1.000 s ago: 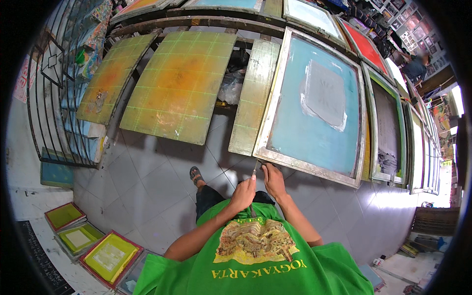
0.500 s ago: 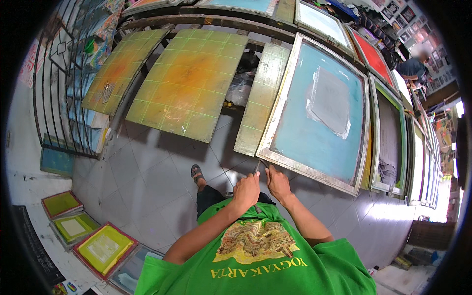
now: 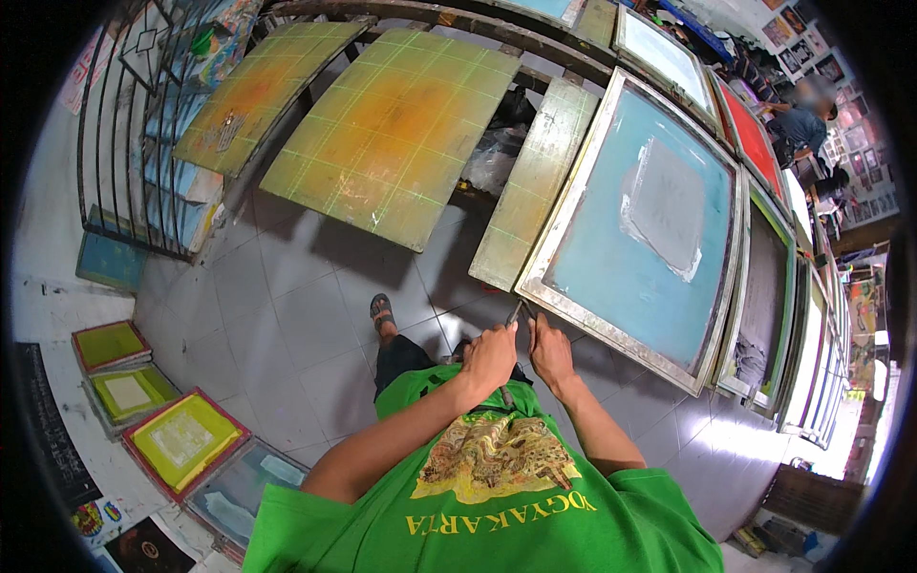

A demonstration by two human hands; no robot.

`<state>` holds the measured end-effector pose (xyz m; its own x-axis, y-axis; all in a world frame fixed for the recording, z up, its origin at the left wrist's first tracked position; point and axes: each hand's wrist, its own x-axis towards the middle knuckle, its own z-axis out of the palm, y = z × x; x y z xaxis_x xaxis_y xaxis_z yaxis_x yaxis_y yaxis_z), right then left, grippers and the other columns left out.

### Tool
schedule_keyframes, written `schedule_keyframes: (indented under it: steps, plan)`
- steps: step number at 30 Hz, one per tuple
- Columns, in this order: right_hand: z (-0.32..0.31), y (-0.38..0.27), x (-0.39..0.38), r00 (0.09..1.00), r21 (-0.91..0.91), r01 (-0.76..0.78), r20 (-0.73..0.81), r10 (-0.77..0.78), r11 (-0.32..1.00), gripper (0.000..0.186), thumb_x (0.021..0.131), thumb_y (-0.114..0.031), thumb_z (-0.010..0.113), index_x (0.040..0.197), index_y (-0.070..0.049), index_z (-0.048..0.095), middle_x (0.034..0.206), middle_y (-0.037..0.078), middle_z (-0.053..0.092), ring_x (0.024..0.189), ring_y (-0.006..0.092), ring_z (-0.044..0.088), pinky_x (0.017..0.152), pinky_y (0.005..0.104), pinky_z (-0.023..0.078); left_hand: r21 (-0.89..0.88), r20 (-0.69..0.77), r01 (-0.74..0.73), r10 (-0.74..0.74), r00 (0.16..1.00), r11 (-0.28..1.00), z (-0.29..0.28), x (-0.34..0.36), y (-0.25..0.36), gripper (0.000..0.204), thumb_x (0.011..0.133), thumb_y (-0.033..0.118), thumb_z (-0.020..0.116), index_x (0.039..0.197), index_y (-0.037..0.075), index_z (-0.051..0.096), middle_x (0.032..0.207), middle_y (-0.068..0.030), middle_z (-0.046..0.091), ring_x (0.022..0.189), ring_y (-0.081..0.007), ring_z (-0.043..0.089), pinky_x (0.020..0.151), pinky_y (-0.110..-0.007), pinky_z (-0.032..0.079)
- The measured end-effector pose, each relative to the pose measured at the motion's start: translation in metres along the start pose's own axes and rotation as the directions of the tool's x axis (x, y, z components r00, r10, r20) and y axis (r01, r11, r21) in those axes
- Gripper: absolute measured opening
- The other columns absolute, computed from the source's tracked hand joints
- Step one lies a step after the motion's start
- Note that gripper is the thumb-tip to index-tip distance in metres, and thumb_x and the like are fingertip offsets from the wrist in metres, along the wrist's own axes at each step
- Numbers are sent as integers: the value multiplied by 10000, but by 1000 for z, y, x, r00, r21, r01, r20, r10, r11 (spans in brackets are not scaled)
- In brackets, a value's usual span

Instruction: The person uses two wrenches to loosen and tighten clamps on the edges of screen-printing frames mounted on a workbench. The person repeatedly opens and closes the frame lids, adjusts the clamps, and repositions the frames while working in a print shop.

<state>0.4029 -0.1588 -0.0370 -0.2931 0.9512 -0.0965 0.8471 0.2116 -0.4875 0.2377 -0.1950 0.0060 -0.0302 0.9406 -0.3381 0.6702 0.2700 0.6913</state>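
A large screen-printing frame [image 3: 635,353] with blue mesh and a grey patch lies on the rack in front of me, its near left corner close to both hands. My left hand [image 3: 490,357] is closed around a slim metal rod-like tool [image 3: 517,312]; its tip points to that corner, and its lower end shows beneath the fist. Beside it, my right hand [image 3: 551,350] is closed with its fingers up just under the corner. A thin dark piece seems to stand between its fingers, too small to name. Whether either hand touches the frame is unclear.
Worn yellow-green printing boards [image 3: 392,134] stick out from the rack at left, with a narrow board [image 3: 540,181] beside the blue frame. More frames [image 3: 759,296] line the right. Small yellow screens [image 3: 186,441] lean at lower left, near a black metal grille [image 3: 143,143]. A person [image 3: 800,124] is far right.
My view has turned slightly, so the boards sit higher and the blue frame farther right. Both hands stay near the frame's corner, the left still gripping the tool.
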Motion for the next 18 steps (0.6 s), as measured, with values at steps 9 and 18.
schedule_keyframes:
  steps: [9,18]
  plan:
    - [-39,-8,-6,995,-229,93,44,-85,969,262,1099,-256,515,996,-25,583,721,269,688,690,483,692,623,575,543,226,-102,-52,77,992,973,12,5,-10,542,1143,388,387,954,-31,675,856,-283,739,811,-481,740,747,-581,586]
    - [-102,-75,24,984,-412,137,-46,-170,901,304,990,-301,693,858,-26,690,807,205,737,765,383,747,666,480,581,-324,55,-108,133,990,940,12,22,-36,561,1106,506,503,924,-2,659,721,-168,659,578,-341,623,621,-486,509]
